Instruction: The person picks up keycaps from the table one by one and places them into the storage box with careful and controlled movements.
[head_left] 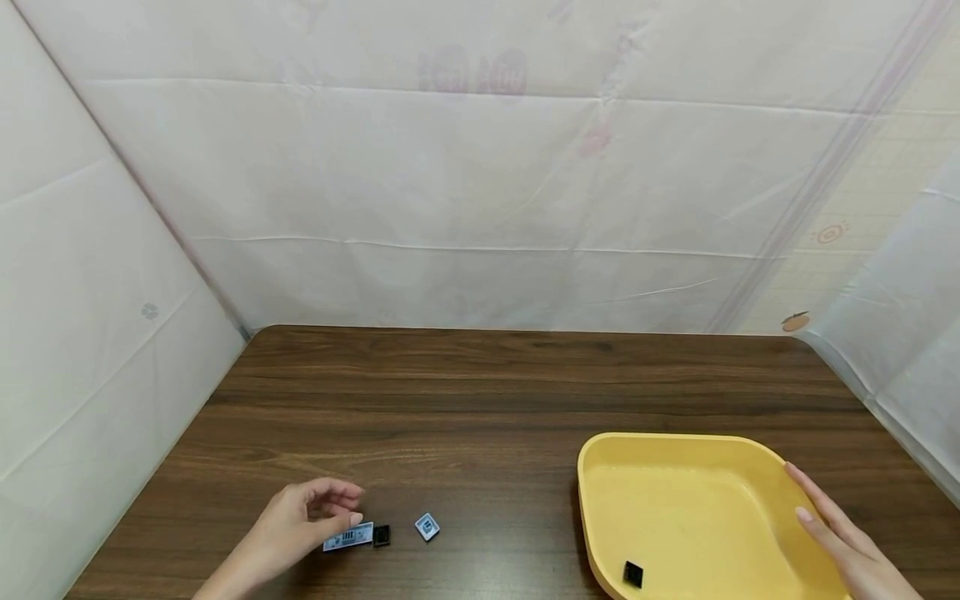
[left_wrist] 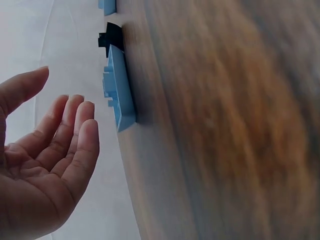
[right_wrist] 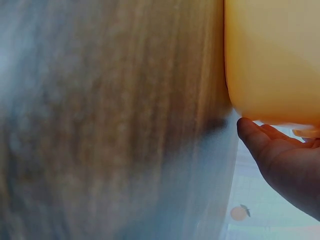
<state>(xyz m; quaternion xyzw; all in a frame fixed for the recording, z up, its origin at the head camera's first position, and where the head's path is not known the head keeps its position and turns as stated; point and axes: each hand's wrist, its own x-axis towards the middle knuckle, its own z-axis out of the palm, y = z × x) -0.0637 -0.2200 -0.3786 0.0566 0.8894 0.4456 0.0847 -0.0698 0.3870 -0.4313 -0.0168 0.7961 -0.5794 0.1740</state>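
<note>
My left hand (head_left: pixel 296 521) is over the left part of the table, its fingers loosely bent and holding nothing. Right by its thumb lies a long light-blue keycap (head_left: pixel 349 537), hollow side up with its stem showing in the left wrist view. A black keycap (head_left: pixel 382 535) sits against its right end. A small square blue keycap (head_left: pixel 427 527) lies apart, farther right. On the right, my right hand (head_left: pixel 846 533) holds the side of a yellow tray (head_left: pixel 678 439), thumb over the rim and fingers along the outside. Another black keycap (head_left: pixel 633 574) lies inside the tray near its front left.
The dark wood table (head_left: pixel 480 392) reaches back to a pale hanging cloth (head_left: pixel 450 183). More cloth (head_left: pixel 97 317) closes off the left side, and a similar sheet hangs at the right. The tray takes up the table's front right.
</note>
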